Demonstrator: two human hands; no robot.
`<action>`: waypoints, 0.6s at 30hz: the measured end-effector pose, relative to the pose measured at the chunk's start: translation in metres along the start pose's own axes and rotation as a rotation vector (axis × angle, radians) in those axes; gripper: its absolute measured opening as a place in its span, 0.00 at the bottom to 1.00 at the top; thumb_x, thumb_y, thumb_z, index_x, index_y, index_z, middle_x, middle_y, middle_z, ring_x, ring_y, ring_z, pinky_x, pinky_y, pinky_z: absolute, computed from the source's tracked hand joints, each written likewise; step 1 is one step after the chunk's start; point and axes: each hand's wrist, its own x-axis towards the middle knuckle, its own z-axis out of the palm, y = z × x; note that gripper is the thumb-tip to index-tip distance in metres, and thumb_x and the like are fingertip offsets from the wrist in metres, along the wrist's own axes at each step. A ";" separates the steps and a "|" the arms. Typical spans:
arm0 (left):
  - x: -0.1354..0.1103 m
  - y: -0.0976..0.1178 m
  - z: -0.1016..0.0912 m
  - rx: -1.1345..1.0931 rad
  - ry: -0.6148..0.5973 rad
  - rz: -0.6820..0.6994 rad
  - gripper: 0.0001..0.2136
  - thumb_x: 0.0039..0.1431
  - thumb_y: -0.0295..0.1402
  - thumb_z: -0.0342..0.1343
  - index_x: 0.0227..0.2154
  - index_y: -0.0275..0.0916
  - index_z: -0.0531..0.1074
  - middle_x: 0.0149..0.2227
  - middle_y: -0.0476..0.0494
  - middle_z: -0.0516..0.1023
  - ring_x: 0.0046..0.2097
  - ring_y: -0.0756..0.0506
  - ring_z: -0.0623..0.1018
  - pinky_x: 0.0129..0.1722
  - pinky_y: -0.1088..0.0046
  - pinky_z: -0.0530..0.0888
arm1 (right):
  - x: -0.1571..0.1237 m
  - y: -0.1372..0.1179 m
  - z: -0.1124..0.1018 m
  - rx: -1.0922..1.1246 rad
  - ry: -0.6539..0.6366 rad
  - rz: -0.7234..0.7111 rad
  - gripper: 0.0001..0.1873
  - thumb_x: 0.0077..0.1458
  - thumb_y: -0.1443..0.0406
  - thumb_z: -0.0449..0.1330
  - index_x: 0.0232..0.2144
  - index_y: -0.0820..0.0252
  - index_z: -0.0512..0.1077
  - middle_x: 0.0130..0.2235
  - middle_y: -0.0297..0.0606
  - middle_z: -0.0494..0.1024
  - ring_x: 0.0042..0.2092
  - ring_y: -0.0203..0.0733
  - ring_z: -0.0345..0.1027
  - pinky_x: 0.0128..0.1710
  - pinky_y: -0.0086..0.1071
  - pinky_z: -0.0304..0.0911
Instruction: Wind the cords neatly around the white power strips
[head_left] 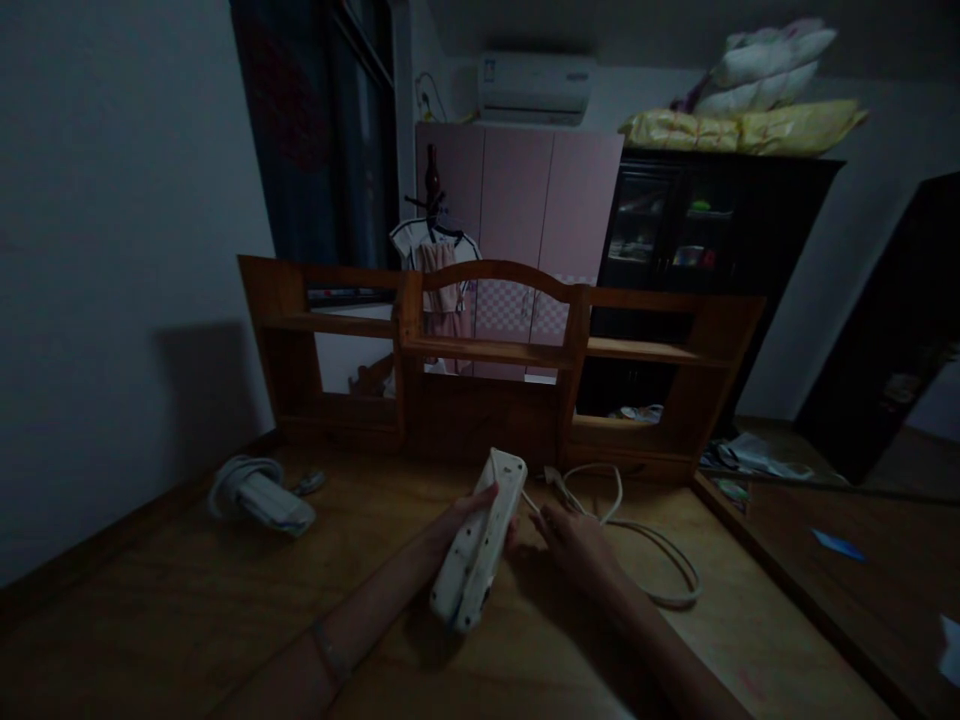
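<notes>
A white power strip (480,550) is gripped by my left hand (459,525), tilted up off the wooden desk, with its far end pointing away from me. Its white cord (679,595) leaves the far end and passes to my right hand (566,535), whose fingers pinch it close to the strip. Past that hand the cord lies in loose loops on the desk, and what looks like its plug (553,477) rests near the far side. At the left lies a second white power strip (274,503) with its cord (244,470) wound around it.
A wooden shelf unit (487,352) stands along the back of the desk (360,600). A wall (120,250) borders the left side. To the right, a lower brown surface holds a blue card (838,544). Pink cabinets (517,200) and a dark cupboard stand farther back.
</notes>
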 end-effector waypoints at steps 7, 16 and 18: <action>0.004 0.008 0.012 0.004 0.222 0.167 0.21 0.49 0.48 0.60 0.33 0.32 0.72 0.28 0.39 0.77 0.25 0.48 0.77 0.24 0.75 0.72 | -0.001 -0.011 -0.013 0.002 0.027 -0.057 0.14 0.64 0.60 0.48 0.29 0.56 0.68 0.24 0.35 0.76 0.26 0.39 0.71 0.24 0.30 0.45; 0.000 0.019 0.018 0.223 0.456 0.413 0.25 0.47 0.46 0.63 0.45 0.38 0.67 0.29 0.45 0.76 0.25 0.48 0.76 0.25 0.74 0.72 | -0.002 -0.018 -0.022 0.039 -0.010 -0.157 0.11 0.64 0.64 0.49 0.31 0.57 0.69 0.29 0.34 0.77 0.30 0.38 0.71 0.28 0.29 0.49; -0.003 0.022 0.018 0.281 0.538 0.472 0.27 0.46 0.45 0.64 0.47 0.38 0.67 0.31 0.44 0.77 0.29 0.47 0.77 0.29 0.73 0.73 | -0.003 -0.019 -0.023 0.040 -0.002 -0.172 0.11 0.64 0.64 0.49 0.32 0.57 0.69 0.29 0.34 0.76 0.31 0.37 0.70 0.30 0.30 0.49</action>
